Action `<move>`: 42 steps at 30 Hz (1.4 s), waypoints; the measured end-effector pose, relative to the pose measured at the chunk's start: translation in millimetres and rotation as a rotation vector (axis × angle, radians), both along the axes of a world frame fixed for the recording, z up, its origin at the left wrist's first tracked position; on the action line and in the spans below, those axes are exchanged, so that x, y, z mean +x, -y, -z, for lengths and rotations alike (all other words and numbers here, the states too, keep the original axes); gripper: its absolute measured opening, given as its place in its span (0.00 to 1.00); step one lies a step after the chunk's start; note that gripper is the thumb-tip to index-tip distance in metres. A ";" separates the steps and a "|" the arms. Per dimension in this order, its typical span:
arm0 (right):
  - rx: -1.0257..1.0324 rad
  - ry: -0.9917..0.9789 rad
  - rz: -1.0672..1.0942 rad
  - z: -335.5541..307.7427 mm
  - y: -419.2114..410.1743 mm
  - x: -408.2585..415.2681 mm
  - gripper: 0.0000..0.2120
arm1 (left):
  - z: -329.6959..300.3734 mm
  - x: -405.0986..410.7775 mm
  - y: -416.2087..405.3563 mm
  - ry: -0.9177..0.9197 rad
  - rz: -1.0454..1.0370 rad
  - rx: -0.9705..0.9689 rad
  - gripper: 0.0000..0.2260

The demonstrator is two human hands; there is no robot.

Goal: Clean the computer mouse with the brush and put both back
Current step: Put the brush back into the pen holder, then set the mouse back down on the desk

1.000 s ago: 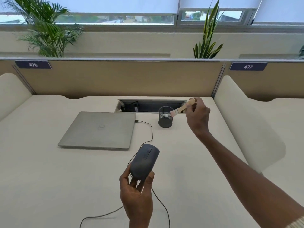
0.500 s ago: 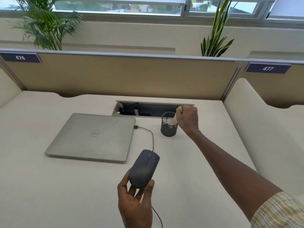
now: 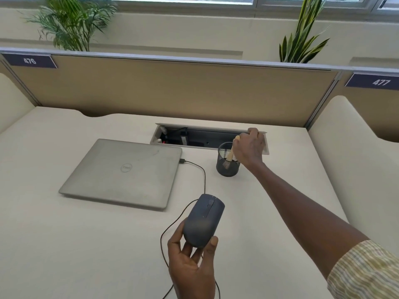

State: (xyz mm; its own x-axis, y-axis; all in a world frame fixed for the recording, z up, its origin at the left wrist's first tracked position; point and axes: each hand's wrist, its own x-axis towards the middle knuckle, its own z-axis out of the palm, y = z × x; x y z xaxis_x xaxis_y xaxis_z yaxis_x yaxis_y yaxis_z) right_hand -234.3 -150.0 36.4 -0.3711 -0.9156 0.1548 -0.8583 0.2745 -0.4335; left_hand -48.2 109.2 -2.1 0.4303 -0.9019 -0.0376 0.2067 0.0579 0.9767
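Fingers of the right hand (image 3: 249,151) curl around the wooden handle of the brush (image 3: 231,153), which stands tilted inside the black mesh pen cup (image 3: 227,167), its bristle end down in the cup. That cup sits on the cream desk (image 3: 75,244), just near of the open cable tray (image 3: 194,137) set into the far middle of the desktop. Nearer, the left hand (image 3: 192,268) grasps the dark grey computer mouse (image 3: 204,222) by its rear end, thumb on the right side and fingers on the left, lifted above the desk. Its black cable (image 3: 200,175) runs far and left to the side of the closed silver Dell laptop (image 3: 123,171), which lies flat left of the cup. Desk labels 476 (image 3: 29,60) and 477 (image 3: 381,82) mark the far partition (image 3: 183,89).
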 end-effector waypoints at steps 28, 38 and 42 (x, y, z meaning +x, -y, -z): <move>-0.046 0.663 -0.006 -15.2 -156.8 9.8 0.08 | 10.6 -38.1 -5.2 -0.063 0.004 0.107 0.28; 0.173 1.106 0.031 16.5 -240.5 33.9 0.13 | 22.3 -61.6 -17.6 -0.009 0.063 0.196 0.28; 0.174 1.097 0.030 28.4 -239.7 25.1 0.17 | 32.4 -55.9 -22.3 0.065 0.177 0.255 0.25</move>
State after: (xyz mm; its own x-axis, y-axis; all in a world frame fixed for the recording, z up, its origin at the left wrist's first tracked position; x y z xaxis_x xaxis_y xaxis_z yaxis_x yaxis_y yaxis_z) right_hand -209.2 89.7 8.0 -0.2505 -0.8812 -0.4010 -0.0246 0.4199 -0.9073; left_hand -104.1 131.5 -34.6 0.2765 -0.9279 -0.2501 0.1284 -0.2222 0.9665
